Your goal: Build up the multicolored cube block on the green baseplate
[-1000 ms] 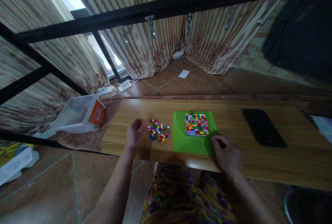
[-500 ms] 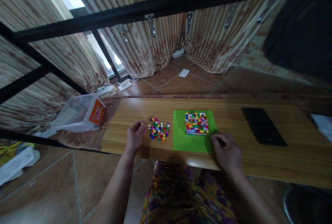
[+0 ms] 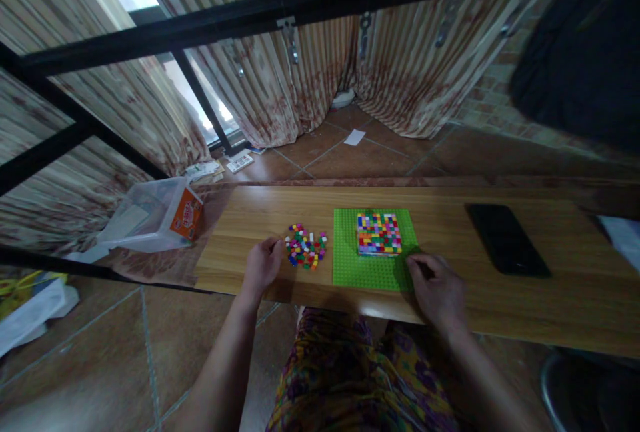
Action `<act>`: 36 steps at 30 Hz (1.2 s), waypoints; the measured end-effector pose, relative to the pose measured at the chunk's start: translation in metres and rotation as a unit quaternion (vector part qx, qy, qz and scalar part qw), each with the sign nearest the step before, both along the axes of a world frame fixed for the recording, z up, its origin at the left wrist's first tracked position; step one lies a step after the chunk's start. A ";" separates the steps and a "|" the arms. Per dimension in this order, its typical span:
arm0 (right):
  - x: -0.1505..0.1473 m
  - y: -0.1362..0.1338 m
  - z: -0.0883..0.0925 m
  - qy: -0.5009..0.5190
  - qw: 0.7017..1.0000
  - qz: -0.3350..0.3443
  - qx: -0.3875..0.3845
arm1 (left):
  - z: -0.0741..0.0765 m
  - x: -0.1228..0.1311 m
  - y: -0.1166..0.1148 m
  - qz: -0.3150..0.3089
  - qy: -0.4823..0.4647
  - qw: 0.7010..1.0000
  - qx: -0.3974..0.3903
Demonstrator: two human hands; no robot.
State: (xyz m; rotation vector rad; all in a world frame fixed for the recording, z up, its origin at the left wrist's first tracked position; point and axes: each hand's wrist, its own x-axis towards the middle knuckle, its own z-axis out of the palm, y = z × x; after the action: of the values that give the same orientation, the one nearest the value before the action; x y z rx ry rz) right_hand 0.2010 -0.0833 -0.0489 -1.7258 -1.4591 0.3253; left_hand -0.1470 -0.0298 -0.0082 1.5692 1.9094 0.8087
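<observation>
On the wooden table lies a green studded baseplate (image 3: 346, 265). A block of many small coloured toy bricks (image 3: 379, 233) is built up on it, towards the back and right of the middle. Left of the plate is a loose pile of tiny coloured bricks (image 3: 305, 247). My left hand (image 3: 263, 264) is closed beside the pile's left side; its fingertips are turned away, so what they hold is hidden. By the plate's front right corner my right hand (image 3: 439, 292) rests with curled fingers, thumb and forefinger together; anything between them is too small to make out.
A black phone (image 3: 508, 240) lies on the table (image 3: 465, 305) to the right. Beyond its left end stands a clear plastic box (image 3: 150, 215) with an orange label. A dark metal rail (image 3: 320, 9) crosses above, in front of curtains (image 3: 270, 85).
My left hand's fingers have curled in, and the small yellow brick seen at its fingertips is now out of sight. My right hand has hardly moved. The view has shifted slightly.
</observation>
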 end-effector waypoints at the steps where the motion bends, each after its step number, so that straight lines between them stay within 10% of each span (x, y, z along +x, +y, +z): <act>1: 0.000 0.000 0.000 0.000 1.000 -0.001 0.000 | 0.003 0.001 -0.001 -0.007 0.029 1.000 -0.001; 14: 0.001 0.000 -0.001 -0.006 1.000 0.004 0.011 | 0.010 0.017 -0.010 -0.020 0.123 0.992 -0.016; 36: 0.001 0.000 0.000 -0.006 1.000 0.001 0.002 | -0.013 0.005 -0.012 0.079 -0.085 0.991 0.063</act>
State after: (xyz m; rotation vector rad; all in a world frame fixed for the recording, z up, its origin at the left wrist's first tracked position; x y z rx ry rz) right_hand 0.2017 -0.0835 -0.0490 -1.7264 -1.4688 0.3133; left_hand -0.1419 -0.0416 -0.0217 1.3826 1.9077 1.1145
